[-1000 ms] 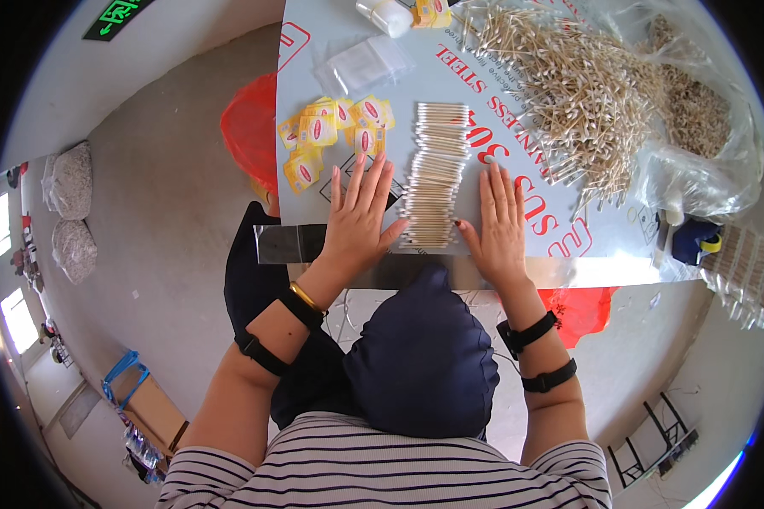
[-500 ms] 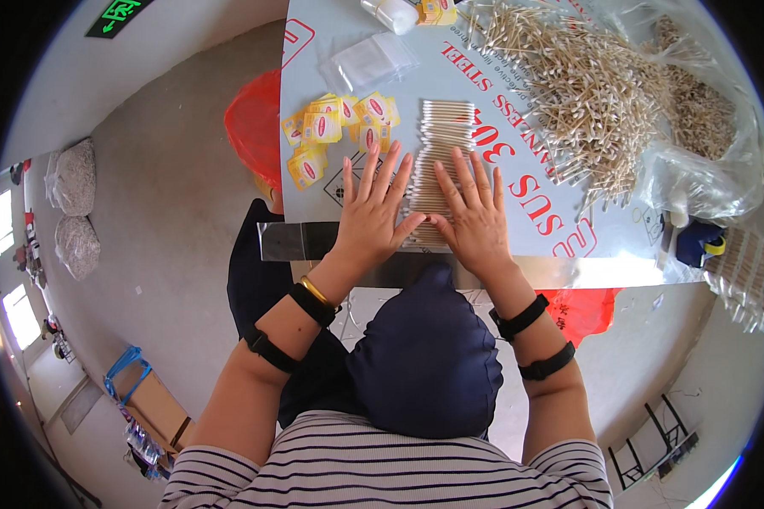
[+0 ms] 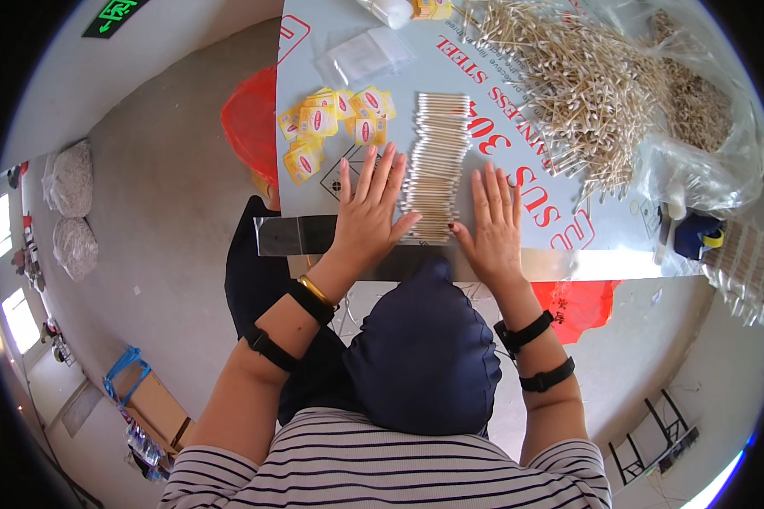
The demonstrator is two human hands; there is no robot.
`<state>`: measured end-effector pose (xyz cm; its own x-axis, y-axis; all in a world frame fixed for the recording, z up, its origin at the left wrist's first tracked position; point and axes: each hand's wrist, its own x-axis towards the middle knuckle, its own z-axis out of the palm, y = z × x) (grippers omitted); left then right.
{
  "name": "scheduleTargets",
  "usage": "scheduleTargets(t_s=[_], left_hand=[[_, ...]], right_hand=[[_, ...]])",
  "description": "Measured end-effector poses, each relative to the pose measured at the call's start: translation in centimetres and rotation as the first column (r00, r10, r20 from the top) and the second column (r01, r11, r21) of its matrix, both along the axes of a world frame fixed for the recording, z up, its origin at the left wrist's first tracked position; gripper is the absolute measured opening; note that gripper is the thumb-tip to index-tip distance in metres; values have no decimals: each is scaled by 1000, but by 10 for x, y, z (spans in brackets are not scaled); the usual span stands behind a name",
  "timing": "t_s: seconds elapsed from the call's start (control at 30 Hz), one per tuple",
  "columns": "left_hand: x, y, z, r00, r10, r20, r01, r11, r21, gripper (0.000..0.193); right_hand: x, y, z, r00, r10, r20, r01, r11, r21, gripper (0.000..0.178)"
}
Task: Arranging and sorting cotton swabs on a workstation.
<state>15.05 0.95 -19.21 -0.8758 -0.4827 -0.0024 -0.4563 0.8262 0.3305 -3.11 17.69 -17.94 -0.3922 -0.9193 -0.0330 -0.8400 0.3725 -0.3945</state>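
A column of cotton swabs [image 3: 437,165] lies on the table in front of me, the sticks side by side and running crosswise. Along its left side rests my left hand [image 3: 369,204], flat with fingers stretched, its thumb at the column's lower left edge. My right hand [image 3: 494,222] lies at the lower right side, fingers extended and thumb pointing toward the swabs. Neither hand holds anything. Beyond my left fingertips several yellow-and-white paper labels [image 3: 317,121] are spread in a loose cluster. Farther right is a big heap of loose cotton swabs [image 3: 590,102].
Clear plastic bags [image 3: 367,56] lie at the far left of the printed table surface [image 3: 518,229]. A large transparent bag [image 3: 696,182] holding more swabs sits at the right. Red plastic bags [image 3: 253,119] hang by the table's edges. A dark strip [image 3: 297,235] lies along the near edge.
My right hand has slid right, off the column of swabs, uncovering its right side. My left hand has barely moved and stays by the left side.
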Motion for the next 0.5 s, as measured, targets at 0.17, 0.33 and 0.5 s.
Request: scheduleTargets(t_s=[0.17, 0.33, 0.5], left_hand=[[-7, 4, -1, 1000, 3, 10, -3, 999, -42, 86], [-7, 5, -1, 1000, 7, 13, -6, 999, -34, 84], [-7, 5, -3, 1000, 5, 6, -5, 999, -41, 84]], right_hand=[[11, -15, -1, 999, 47, -24, -47, 999, 1, 83], [11, -23, 1, 1000, 26, -12, -26, 999, -23, 79], [9, -29, 0, 999, 24, -27, -25, 999, -24, 77]])
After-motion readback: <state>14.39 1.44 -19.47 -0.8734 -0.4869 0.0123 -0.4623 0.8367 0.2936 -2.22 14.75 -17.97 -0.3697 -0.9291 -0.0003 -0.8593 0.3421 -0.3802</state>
